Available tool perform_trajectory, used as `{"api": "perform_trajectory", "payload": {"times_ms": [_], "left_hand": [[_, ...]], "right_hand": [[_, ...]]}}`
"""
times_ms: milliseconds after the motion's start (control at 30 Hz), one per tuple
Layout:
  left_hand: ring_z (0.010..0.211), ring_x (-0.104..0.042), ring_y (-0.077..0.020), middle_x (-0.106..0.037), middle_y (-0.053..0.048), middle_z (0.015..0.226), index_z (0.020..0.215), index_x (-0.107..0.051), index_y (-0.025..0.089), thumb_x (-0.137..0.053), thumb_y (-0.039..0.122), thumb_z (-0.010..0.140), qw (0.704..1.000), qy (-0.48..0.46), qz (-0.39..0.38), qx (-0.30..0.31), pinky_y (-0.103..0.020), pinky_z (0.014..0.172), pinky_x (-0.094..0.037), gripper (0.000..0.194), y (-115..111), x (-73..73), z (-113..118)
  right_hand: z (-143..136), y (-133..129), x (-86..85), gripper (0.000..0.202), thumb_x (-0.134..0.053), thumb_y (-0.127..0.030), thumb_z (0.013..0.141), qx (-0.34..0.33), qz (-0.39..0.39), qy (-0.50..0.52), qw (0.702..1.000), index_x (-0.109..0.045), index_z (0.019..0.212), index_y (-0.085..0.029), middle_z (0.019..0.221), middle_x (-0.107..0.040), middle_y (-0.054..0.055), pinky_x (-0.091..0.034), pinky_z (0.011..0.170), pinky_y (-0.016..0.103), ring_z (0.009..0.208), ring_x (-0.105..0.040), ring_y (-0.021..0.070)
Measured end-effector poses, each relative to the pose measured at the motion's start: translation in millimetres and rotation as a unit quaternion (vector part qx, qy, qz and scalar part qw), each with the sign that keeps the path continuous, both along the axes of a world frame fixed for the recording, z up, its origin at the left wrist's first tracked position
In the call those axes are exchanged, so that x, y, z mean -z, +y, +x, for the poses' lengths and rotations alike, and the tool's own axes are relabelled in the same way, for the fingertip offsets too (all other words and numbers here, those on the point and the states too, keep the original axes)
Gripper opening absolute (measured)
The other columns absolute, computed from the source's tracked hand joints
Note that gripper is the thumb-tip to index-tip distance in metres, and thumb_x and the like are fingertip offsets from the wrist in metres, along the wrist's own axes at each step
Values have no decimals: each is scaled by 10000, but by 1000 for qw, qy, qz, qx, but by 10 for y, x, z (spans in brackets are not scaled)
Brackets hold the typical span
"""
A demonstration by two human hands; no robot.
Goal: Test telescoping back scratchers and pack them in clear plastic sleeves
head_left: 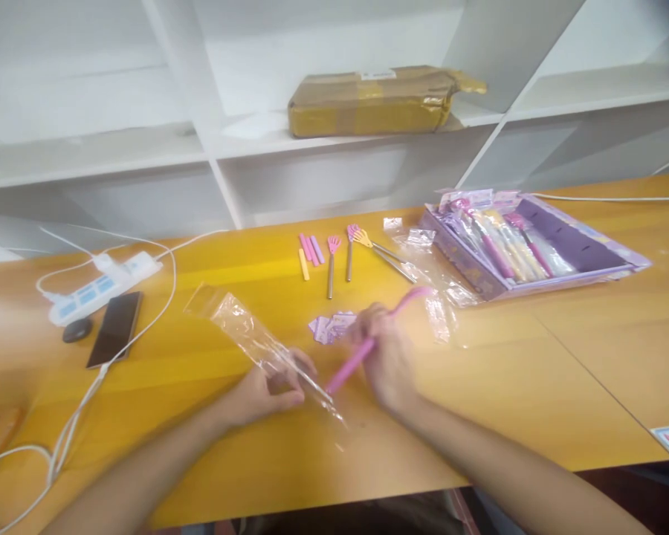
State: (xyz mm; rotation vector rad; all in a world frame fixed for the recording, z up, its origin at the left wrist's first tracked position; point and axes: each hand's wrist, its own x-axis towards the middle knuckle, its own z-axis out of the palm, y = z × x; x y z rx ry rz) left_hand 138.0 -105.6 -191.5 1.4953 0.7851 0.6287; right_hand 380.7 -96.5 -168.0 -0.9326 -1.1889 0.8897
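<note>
My left hand [276, 386] is closed on a long clear plastic bag [237, 323], which slants across the table. My right hand [387, 360] grips a pink back scratcher [350, 366]; its blurred head points up to the right, and the handle's lower end is close to the bag's near end. Whether that end is inside or beside the bag I cannot tell. Behind my right hand lie small purple printed cards [331, 327]. Farther back are small back scratchers with metal rods, including a pink one [331, 267] and a yellow one [362, 237], near loose pink, purple and yellow sleeves [311, 250].
A purple display box [580, 234] at the right holds several bagged scratchers. Clear bags [440, 316] lie beside it. To the left are a white power strip [105, 286], a phone [114, 329] and white cables [75, 420]. A taped cardboard box [368, 104] sits on the shelf.
</note>
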Motion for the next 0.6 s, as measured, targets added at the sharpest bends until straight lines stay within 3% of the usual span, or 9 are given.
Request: {"api": "perform_trajectory", "payload": {"times_ms": [67,133,233,300,367,433,600], "left_hand": [[1034,-709,-250,-722,-121,1137,827,-680,168,-824,446,879,996,-42,-41,-61,-423,963,-572,317,48,49,-17],[966,-720,-229,-727,-94,1060,821,-640,173,-824,468,880,989,-65,-48,-127,-403,918,-585,353,87,109,-24],[949,-721,-206,-714,-71,1100,818,-574,187,-804,480,900,976,-92,-39,-192,-390,907,-597,381,116,182,-24],[941,-724,-198,-722,-70,1125,829,-571,189,-807,448,906,970,-106,-40,-215,-387,906,-601,359,117,208,-26],[955,-728,-200,-738,-69,1105,829,-585,185,-820,406,904,967,-116,-48,-222,-380,913,-601,331,114,216,-28],[1013,-727,-210,-747,-65,1087,820,-604,181,-844,386,885,964,-128,-54,-229,-365,933,-597,322,111,212,-26],[1098,-729,-256,-759,-79,1132,808,-607,180,-872,397,850,948,-181,-83,-248,-397,913,-631,345,137,161,-19]], "right_hand": [[98,35,-92,392,-276,-475,1127,47,32,44,997,-297,805,-251,764,-346,-20,-447,580,288,597,-427,142],[176,46,-151,392,-287,-485,1128,19,54,32,998,-310,811,-255,755,-325,-33,-377,495,267,515,-350,120],[225,24,-168,408,-326,-485,1142,-116,61,-87,988,-429,831,-241,707,-404,-30,-391,538,262,557,-416,122],[209,-5,-141,414,-334,-469,1149,-207,56,-200,956,-517,874,-221,742,-519,-2,-456,660,275,696,-536,142],[173,-30,-96,423,-319,-448,1156,-251,54,-292,921,-572,921,-204,837,-608,27,-475,753,289,799,-586,154],[136,-36,-46,452,-295,-421,1162,-236,71,-356,901,-593,908,-194,860,-629,39,-459,755,288,801,-580,154],[119,42,58,422,-357,-384,1157,-107,107,-450,880,-680,975,-184,941,-654,62,-444,723,277,810,-599,151]]}}
